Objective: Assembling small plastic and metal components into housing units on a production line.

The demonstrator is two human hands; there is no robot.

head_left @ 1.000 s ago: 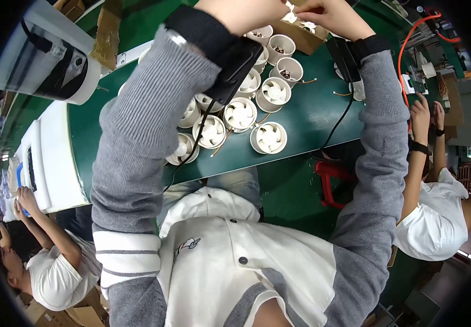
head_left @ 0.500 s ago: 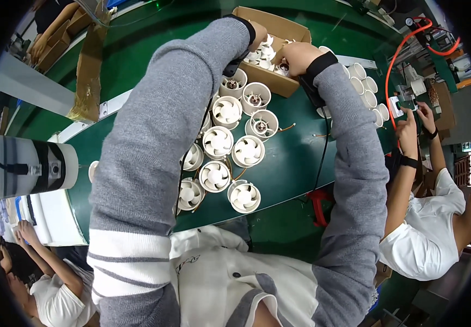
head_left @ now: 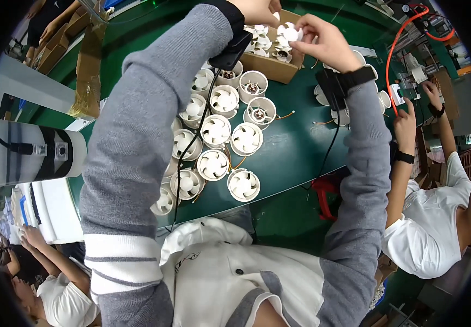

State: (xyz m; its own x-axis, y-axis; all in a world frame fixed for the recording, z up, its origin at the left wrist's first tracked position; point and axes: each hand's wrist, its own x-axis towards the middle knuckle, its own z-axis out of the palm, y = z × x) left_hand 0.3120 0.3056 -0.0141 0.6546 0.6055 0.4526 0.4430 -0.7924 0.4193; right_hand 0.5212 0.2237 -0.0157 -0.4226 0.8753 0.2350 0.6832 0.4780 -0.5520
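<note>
Far left of the open brown cardboard box (head_left: 272, 67), a co-worker in a white top (head_left: 64, 300) stretches both arms forward, and above that person a thick white cylinder with black bands (head_left: 31, 155) juts in sideways. Between this cylinder and the box, to the box's left, stands an upright brown cardboard panel (head_left: 89, 76). Left of and nearer the wearer than the box, short off-white cylindrical housings with white fan blades (head_left: 215, 131) crowd together on the dark green bench (head_left: 295, 144). The left hand (head_left: 256, 11) is at the box's far left corner, cut by the upper border; I cannot tell whether it grips anything. Just in front of the box stand off-white housings with bare coppery motor cores (head_left: 253, 87). Loose white plastic impellers (head_left: 258, 42) fill the box's left part; above its right part, the right hand (head_left: 328, 44) pinches a single white bladed plastic impeller (head_left: 288, 34) at its edge between thumb and fingers. Right of the box lie more off-white cylinders (head_left: 383, 99), then an orange-red hose (head_left: 390, 62). Farthest right of it, another co-worker in a white T-shirt (head_left: 423, 242) raises both arms.
</note>
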